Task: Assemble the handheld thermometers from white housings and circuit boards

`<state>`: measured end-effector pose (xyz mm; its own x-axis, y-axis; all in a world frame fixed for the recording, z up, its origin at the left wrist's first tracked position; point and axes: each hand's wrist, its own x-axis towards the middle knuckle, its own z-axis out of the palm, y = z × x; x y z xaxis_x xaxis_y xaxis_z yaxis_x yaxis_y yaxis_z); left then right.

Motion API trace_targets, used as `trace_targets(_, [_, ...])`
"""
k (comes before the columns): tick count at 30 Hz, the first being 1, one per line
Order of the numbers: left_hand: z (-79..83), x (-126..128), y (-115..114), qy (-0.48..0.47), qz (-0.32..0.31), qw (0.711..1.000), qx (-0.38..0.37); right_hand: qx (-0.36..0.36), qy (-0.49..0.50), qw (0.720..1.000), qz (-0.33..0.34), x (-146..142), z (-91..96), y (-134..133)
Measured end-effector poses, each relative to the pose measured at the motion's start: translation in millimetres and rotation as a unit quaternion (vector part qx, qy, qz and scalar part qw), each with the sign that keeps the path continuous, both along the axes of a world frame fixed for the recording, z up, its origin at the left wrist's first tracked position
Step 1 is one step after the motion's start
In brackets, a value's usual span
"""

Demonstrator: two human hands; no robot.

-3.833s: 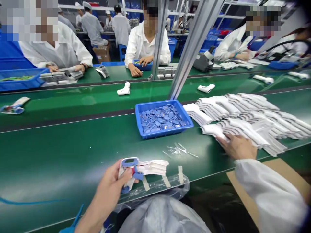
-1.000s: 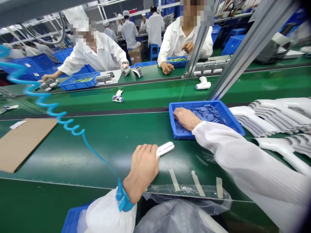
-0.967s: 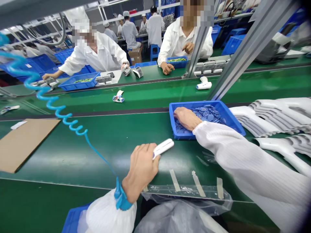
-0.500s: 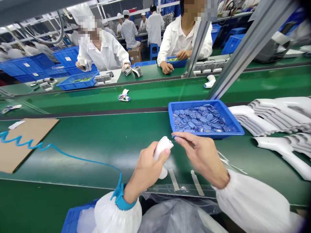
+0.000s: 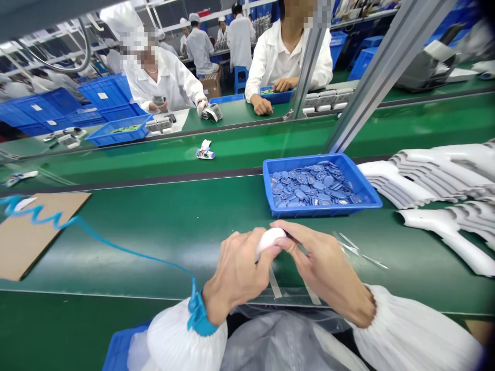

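Note:
A white plastic housing (image 5: 268, 241) is held in front of me, its rounded side turned up. My left hand (image 5: 242, 265) is closed around its near side, and a blue strap circles that wrist. At the far right end of the housing, my right hand (image 5: 319, 257) is closed, thumb and forefinger pressed against it. Whatever small blue piece is under those fingertips is hidden. Just beyond my hands stands a blue tray (image 5: 320, 211) filled with flat blue oval pieces (image 5: 315, 185).
Stacked white gun-shaped shells (image 5: 436, 221) lie to the right. Thin clear strips (image 5: 359, 250) rest near my right wrist. A coiled blue cord (image 5: 127, 250) runs left past a cardboard sheet (image 5: 42, 232). Beyond a metal post (image 5: 371, 77), co-workers sit across the green belt (image 5: 162, 165).
My right hand has brought a small blue piece onto the end of the housing, and the piece is now out of sight. My left hand has turned the housing.

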<state>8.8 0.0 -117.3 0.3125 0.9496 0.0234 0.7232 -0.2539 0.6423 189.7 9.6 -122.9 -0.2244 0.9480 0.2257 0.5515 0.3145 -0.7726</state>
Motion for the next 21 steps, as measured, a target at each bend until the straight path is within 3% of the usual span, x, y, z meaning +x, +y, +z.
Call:
trace_targets(4, [-14.1, 2, -3, 0.007, -0.019, 0.996, 0.085, -0.040, 0.003, 0.999, -0.031, 10, -6.5, -11])
trace_targets(9, [-44.0, 9, -3, -0.010, 0.201, 0.966, 0.162, -0.139, -0.012, 0.986, 0.092, 10, -7.2, -24])
trace_targets(12, [-49.1, 12, 4, 0.019, 0.183, 0.971, 0.156, -0.139, -0.028, 0.984, 0.111, -1, -8.6, -30])
trace_targets(15, [-39.7, 8, 3, -0.001, 0.141, 0.984, 0.106, -0.179, 0.021, 0.981, 0.072, -3, -12.1, -31])
trace_targets(17, [-33.7, 4, -5, -0.066, 0.115, 0.986, 0.102, -0.310, 0.098, 0.945, 0.027, 1, -15.8, -28])
trace_targets(18, [-32.8, 3, -9, -0.113, 0.113, 0.980, 0.117, -0.390, 0.141, 0.910, 0.003, 3, -17.8, -25])
trace_targets(20, [-36.5, 3, -13, -0.194, 0.162, 0.955, 0.155, -0.516, 0.204, 0.832, -0.007, 4, -21.6, -22])
trace_targets(21, [-40.6, 5, -12, -0.220, 0.207, 0.939, 0.162, -0.543, 0.214, 0.812, 0.010, 2, -23.2, -22])
